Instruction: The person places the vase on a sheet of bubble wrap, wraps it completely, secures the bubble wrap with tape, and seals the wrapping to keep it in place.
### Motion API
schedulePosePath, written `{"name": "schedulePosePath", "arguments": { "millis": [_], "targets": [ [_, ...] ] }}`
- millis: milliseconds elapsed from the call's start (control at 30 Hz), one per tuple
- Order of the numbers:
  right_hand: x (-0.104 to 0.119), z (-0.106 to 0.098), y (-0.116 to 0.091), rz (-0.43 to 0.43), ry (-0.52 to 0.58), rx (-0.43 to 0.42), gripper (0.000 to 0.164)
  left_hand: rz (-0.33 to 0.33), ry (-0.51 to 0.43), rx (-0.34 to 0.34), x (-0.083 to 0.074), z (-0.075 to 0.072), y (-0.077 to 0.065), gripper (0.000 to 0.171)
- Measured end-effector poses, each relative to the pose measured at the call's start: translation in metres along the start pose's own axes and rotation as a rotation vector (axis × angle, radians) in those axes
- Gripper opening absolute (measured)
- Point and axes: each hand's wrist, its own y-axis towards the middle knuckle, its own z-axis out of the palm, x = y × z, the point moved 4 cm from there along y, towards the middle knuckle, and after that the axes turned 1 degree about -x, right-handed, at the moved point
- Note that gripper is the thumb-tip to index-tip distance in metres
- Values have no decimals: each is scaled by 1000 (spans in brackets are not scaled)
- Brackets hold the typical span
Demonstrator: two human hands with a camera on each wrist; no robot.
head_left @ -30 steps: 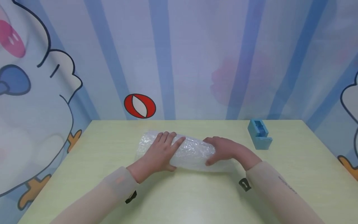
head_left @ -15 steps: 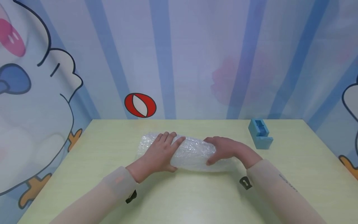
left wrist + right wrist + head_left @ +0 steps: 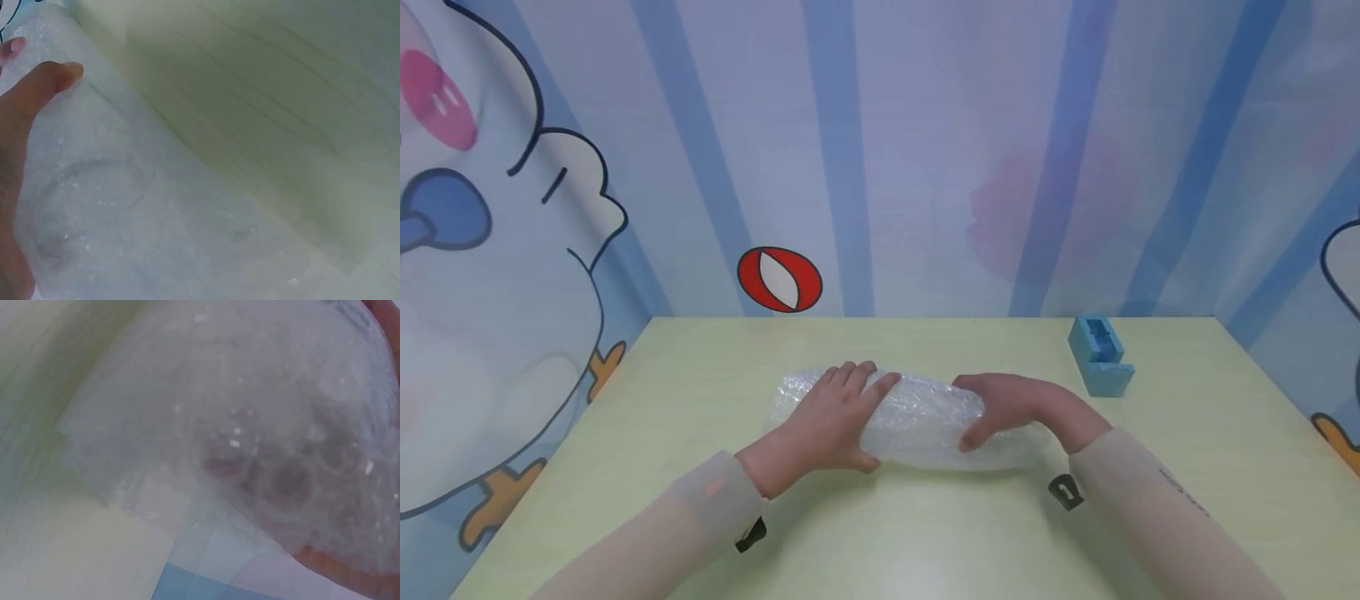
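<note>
A translucent, wrinkled bundle of bubble wrap [image 3: 917,421] lies across the middle of the table, tilted slightly down to the right. My left hand [image 3: 831,421] grips it left of centre, fingers spread over the top and thumb at the near side. In the left wrist view that thumb [image 3: 53,78] lies on the plastic. At the right end my right hand [image 3: 1003,408] holds the bundle, thumb in front and fingers behind. Through the bubble wrap [image 3: 250,425] in the right wrist view, darker patches show; what is inside cannot be made out.
A light blue tape dispenser [image 3: 1101,358] stands at the back right of the pale yellow-green table [image 3: 700,350]. Behind the table rises a striped backdrop [image 3: 917,167] with cartoon figures. A small dark strap piece hangs below each sleeve.
Both hands and the bubble wrap have shifted slightly toward me and a little to the right. Their hold looks the same. The head view has tilted very slightly.
</note>
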Motion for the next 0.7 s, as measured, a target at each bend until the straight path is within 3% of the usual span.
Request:
{"name": "schedulePosePath", "arguments": {
  "millis": [167,500,700],
  "targets": [
    [-1,5,-3,5,3,56,79,-19,-54,42,-4,-2,-6,103],
    [0,0,-2,-9,15,92,84,-16,-56,30,-5,-6,-7,105],
    [-6,0,-6,-37,67,35,100,-2,-89,49,-3,-5,1,103]
  ]
}}
